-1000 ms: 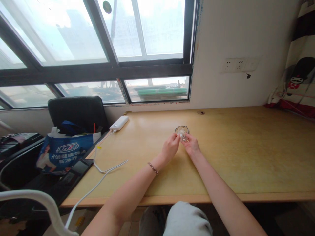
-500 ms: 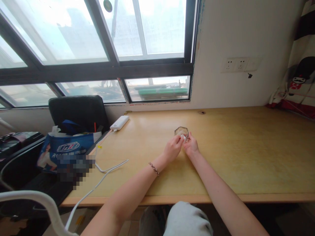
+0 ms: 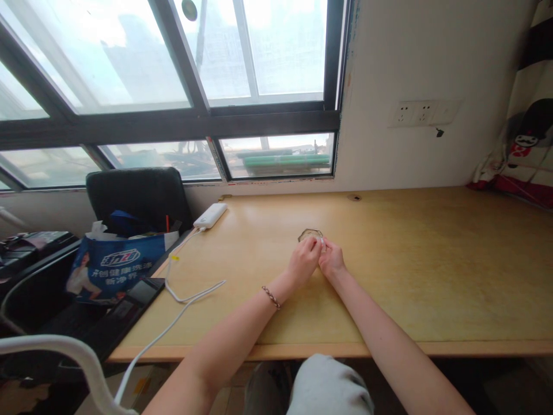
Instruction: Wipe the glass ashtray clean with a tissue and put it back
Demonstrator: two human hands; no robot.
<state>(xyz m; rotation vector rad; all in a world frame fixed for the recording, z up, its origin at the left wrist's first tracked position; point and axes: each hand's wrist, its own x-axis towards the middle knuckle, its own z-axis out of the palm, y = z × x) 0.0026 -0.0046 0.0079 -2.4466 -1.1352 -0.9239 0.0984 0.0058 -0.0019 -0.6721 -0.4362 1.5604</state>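
A small clear glass dish with an angular, many-sided rim (image 3: 310, 231) is between my hands over the middle of the table. My left hand (image 3: 303, 260), with a braided bracelet on its wrist, pinches a white tissue (image 3: 322, 243) against the near side of the dish. Much of the dish and most of the tissue are hidden by the fingers. My right hand (image 3: 332, 260) is closed on the dish's right edge. Whether the dish rests on the tabletop or is slightly raised I cannot tell.
The wooden table (image 3: 432, 265) runs along a window and wall. A white power bank (image 3: 210, 215) with a white cable (image 3: 190, 298) lies at its left. Beside it, a black chair (image 3: 138, 196) holds a blue bag (image 3: 116, 265). A white curved tube (image 3: 56, 344) crosses the lower left.
The dish has shifted slightly left and turned or tilted, so less of its inside shows. My right hand has moved a little left, closer to my left hand.
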